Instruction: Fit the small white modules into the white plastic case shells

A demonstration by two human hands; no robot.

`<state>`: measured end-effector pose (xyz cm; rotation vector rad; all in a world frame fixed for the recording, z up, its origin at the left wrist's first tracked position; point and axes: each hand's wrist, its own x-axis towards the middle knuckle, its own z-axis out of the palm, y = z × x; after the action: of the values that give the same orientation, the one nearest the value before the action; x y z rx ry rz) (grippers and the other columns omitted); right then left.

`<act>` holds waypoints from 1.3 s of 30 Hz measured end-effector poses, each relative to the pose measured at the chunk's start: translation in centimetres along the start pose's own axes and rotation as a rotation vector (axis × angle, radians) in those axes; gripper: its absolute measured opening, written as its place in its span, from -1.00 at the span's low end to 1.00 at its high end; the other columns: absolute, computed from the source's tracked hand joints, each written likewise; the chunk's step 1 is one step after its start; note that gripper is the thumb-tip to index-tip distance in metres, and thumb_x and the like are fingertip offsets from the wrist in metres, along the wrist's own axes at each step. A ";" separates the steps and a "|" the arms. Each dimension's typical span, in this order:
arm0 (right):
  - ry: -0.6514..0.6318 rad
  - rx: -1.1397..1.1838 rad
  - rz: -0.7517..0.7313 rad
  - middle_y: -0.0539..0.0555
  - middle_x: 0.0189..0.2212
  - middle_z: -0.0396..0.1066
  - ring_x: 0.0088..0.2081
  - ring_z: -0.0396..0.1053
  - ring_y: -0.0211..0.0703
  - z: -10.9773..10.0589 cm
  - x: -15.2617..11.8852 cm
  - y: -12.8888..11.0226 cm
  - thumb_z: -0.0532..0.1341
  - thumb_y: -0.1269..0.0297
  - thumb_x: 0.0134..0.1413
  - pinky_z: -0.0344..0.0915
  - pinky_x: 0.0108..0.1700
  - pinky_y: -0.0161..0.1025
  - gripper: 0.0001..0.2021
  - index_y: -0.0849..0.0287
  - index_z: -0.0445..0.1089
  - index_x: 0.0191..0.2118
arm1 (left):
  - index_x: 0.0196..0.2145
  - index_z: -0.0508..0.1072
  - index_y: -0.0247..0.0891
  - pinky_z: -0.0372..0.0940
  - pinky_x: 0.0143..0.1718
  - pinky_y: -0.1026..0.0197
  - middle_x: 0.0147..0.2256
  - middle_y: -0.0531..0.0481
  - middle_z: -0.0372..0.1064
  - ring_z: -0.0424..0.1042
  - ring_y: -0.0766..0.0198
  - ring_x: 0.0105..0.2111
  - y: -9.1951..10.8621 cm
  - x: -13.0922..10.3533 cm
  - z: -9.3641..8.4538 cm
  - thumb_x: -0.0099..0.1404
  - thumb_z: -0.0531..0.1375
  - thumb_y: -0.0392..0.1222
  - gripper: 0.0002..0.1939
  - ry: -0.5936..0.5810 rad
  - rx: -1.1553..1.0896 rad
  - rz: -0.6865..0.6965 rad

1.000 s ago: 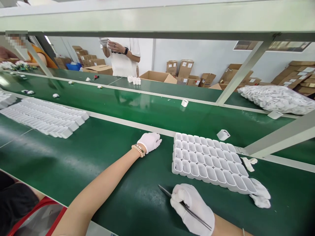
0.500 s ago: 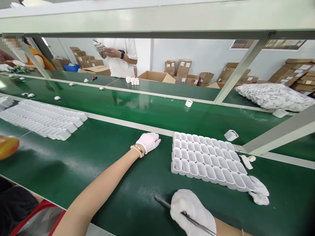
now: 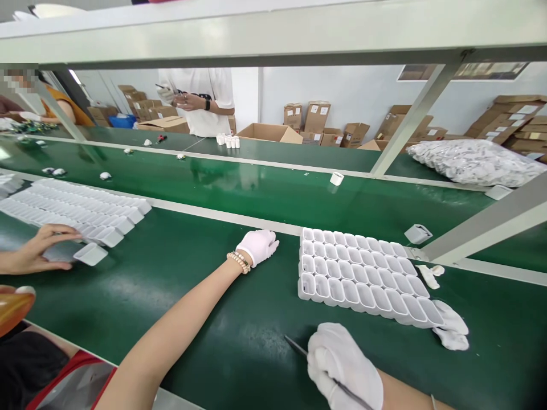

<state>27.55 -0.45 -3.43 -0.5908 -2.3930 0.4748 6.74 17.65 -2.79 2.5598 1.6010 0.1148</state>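
Observation:
My left hand [image 3: 257,249], in a white glove, lies on the green worktop [image 3: 205,341] by the white rail, fingers stretched out and holding nothing. Right of it stands a block of white plastic cups [image 3: 363,276], set in close rows with their openings up. My right hand [image 3: 344,367], also gloved, is closed around what looks like black tweezers [image 3: 296,345], their dark tip pointing up and left over the worktop. That hand is in front of the cups and apart from them. Crumpled white gloves [image 3: 450,327] lie at the block's right end.
A co-worker's bare hand [image 3: 40,250] is at a white case [image 3: 90,254] beside more rows of white cases [image 3: 72,208]. Beyond the rail, a green belt [image 3: 265,193] carries small white parts. A slanted post [image 3: 491,228] rises at right. Another person [image 3: 196,102] stands opposite.
My right hand has moved slightly right with the tweezers; my left has stayed. Parts on the belt have shifted right. At left, a co-worker's hand and a white case have come into view.

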 end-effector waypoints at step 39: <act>0.074 -0.008 0.141 -0.06 -0.52 0.17 -0.50 0.15 -0.23 1.2 -0.3 0.5 -0.01 0.49 0.27 0.11 -0.41 -0.22 -0.81 0.07 0.06 -0.35 | -0.30 0.46 -0.24 0.30 -0.22 0.14 -0.35 -0.13 0.46 0.50 0.06 -0.27 0.2 -0.1 0.2 0.43 0.02 -0.05 -0.69 0.015 0.019 0.007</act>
<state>27.10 -0.37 -4.70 -0.7712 -2.2937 0.4951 6.85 17.48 -2.96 2.5844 1.6066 0.1201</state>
